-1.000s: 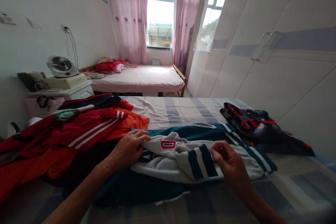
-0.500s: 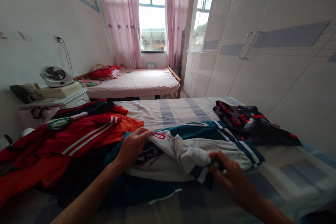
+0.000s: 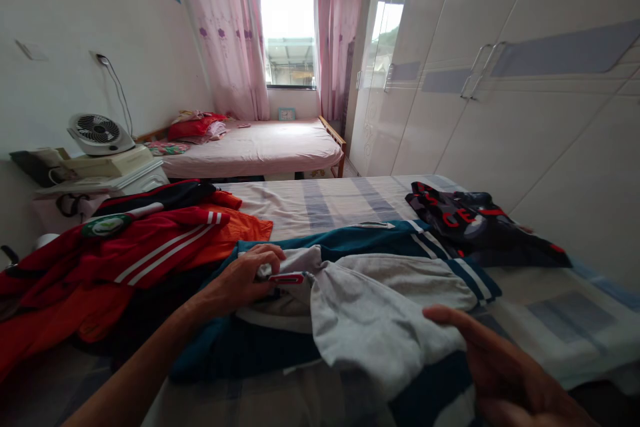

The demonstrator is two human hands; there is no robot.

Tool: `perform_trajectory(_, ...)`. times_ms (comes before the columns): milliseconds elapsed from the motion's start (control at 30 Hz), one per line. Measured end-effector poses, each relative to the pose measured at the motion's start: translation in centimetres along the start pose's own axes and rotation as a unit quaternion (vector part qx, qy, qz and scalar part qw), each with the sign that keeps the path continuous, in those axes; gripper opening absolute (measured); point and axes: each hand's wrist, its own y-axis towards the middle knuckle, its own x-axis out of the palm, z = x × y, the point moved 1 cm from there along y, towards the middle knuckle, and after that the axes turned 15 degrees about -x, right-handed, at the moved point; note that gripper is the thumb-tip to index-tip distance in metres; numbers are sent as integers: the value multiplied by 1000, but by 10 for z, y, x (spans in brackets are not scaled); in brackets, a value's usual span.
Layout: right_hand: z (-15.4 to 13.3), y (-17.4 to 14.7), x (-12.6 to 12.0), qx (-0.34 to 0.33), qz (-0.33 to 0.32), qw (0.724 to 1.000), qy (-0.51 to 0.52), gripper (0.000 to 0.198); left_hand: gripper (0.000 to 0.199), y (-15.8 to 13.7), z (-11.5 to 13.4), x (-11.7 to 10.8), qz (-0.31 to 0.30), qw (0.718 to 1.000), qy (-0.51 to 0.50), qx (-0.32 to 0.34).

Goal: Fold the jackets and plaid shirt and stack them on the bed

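A grey and teal jacket [image 3: 370, 310] lies spread on the bed, with white stripes at its cuffs and a zip along a teal edge. My left hand [image 3: 255, 275] is closed on its grey cloth beside a small red-and-white patch. At the lower right, my right hand [image 3: 505, 363] holds the near sleeve close to the striped cuff, thumb on top; its other fingers are partly behind the cloth. This sleeve is drawn out toward me, while the other sleeve [image 3: 450, 280] rests flat pointing right.
Red and orange clothes [image 3: 170, 240] are heaped on the left. A black garment with red letters [image 3: 480, 227] lies on the right of the checked bedsheet [image 3: 345, 203]. Beyond are a fan [image 3: 100, 133], a pink-sheeted bed [image 3: 265, 147] and a white wardrobe [image 3: 530, 113].
My right hand has pulled the near sleeve right and toward me, straightening its bunched cloth. My left hand has shifted slightly left, and the grey cloth under it is now gathered.
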Motion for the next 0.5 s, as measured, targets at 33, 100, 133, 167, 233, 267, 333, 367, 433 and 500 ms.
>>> perform_trajectory(33, -5, 4, -1, -12, 51, 998, 35, 62, 6, 0, 2, -2, -11, 1000, -29, -6)
perform_trajectory(100, -13, 18, -5, -30, 169, 981, 94, 57, 9, 1, 1, -4, -17, 994, -93, -50)
perform_trajectory(133, -14, 26, -7, -27, 217, 970, 108, 53, 14, 1, -1, -3, -20, 988, -125, -82)
perform_trajectory(167, -13, 35, -10, -13, 248, 963, 110, 51, 19, 2, -3, -2, -24, 982, -149, -112)
perform_trajectory(233, -1, 50, -17, 29, 258, 962, 89, 48, 25, 5, -5, 2, -31, 977, -152, -144)
perform_trajectory(267, 7, 56, -20, 47, 245, 966, 74, 46, 27, 6, -5, 5, -32, 980, -134, -147)
perform_trajectory(333, 24, 61, -26, 60, 216, 974, 37, 41, 28, 9, -3, 9, -18, 986, -88, -141)
perform_trajectory(367, 30, 62, -28, 56, 204, 977, 7, 41, 29, 10, -1, 10, -10, 987, -73, -141)
perform_trajectory(433, 35, 60, -29, 16, 191, 975, -116, 52, 34, 12, 1, 12, 0, 987, -69, -143)
perform_trajectory(500, 30, 57, -25, -72, 172, 932, -310, 68, 36, 13, 2, 13, 3, 986, -79, -144)
